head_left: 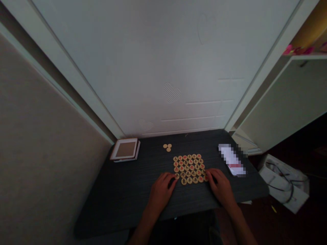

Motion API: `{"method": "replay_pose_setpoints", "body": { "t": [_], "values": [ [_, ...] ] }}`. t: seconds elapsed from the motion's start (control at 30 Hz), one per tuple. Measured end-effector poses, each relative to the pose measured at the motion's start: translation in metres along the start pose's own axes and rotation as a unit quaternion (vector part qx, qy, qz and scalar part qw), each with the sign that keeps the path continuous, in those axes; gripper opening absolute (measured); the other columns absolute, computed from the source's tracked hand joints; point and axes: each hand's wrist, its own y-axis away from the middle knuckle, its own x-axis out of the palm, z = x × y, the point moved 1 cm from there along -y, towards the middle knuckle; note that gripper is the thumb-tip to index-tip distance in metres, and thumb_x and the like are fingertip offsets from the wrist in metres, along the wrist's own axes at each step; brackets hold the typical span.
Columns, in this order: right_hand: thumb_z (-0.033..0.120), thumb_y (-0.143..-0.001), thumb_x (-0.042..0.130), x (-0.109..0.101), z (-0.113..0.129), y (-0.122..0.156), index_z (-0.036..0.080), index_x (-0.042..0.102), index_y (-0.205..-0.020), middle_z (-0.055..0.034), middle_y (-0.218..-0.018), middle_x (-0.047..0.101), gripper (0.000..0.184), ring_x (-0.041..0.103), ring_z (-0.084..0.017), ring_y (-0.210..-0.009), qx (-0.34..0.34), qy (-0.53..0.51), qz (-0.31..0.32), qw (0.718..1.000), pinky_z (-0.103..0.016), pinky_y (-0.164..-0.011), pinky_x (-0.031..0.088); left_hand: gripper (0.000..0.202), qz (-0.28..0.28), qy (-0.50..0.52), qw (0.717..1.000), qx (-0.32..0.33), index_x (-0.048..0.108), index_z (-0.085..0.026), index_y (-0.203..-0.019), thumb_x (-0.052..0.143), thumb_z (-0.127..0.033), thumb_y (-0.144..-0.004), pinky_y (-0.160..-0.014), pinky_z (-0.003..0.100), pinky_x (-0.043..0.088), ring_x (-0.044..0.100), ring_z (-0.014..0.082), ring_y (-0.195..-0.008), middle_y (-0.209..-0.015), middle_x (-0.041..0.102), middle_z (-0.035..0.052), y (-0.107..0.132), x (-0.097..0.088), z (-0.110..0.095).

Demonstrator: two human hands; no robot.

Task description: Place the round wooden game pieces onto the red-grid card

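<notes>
Round wooden Chinese chess pieces lie in close rows on the dark table, with red and black characters facing up. My left hand is at the left side of the block, thumb and fingertips closed around a chess piece at the end of a row. On the opposite side, my right hand has its thumb and index finger against the end pieces of the two nearest rows, partly covering a red-marked chess piece. Three blank-faced chess pieces sit apart, farther back.
The dark table meets a white panel at the back. A shallow framed box or tray is at the back left. A blurred-out pale item lies at the right. A white box with cables stands beyond the right edge.
</notes>
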Motion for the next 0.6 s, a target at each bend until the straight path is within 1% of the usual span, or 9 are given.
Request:
{"method": "replay_pose_setpoints", "body": {
  "t": [0.27, 0.4, 0.6],
  "values": [
    [0.036, -0.102, 0.05, -0.0014, 0.0018, -0.0006, 0.023, 0.071, -0.105, -0.009, -0.1, 0.074, 0.026, 0.069, -0.026, -0.095, -0.003, 0.003, -0.003, 1.0, -0.043, -0.088, 0.057, 0.018, 0.009, -0.005, 1.0, -0.006, 0.07, -0.028, -0.106, 0.053, -0.032, -0.099, -0.091, 0.039, 0.056, 0.068, 0.0231, -0.101, -0.108, 0.072, 0.0044, -0.0016, -0.0012, -0.0023],
    [0.036, -0.102, 0.05, -0.0015, 0.0014, -0.0002, 0.023, 0.071, -0.106, -0.0089, -0.1, 0.073, 0.025, 0.069, -0.025, -0.094, -0.002, 0.001, -0.001, 1.0, -0.042, -0.087, 0.057, 0.018, 0.0, -0.002, 1.0, -0.009, 0.07, -0.028, -0.106, 0.054, -0.031, -0.098, -0.088, 0.038, 0.057, 0.068, 0.0229, -0.099, -0.108, 0.072, 0.0043, -0.0023, -0.0012, -0.003],
    [0.036, -0.102, 0.05, -0.0014, 0.0022, 0.0001, 0.023, 0.071, -0.104, -0.0089, -0.1, 0.073, 0.025, 0.069, -0.025, -0.094, -0.001, 0.001, 0.001, 1.0, -0.043, -0.087, 0.057, 0.017, 0.002, 0.001, 1.0, -0.012, 0.07, -0.028, -0.106, 0.056, -0.031, -0.097, -0.085, 0.036, 0.057, 0.069, 0.022, -0.096, -0.108, 0.072, 0.0032, -0.0033, -0.0009, -0.0025]
  ]
}}
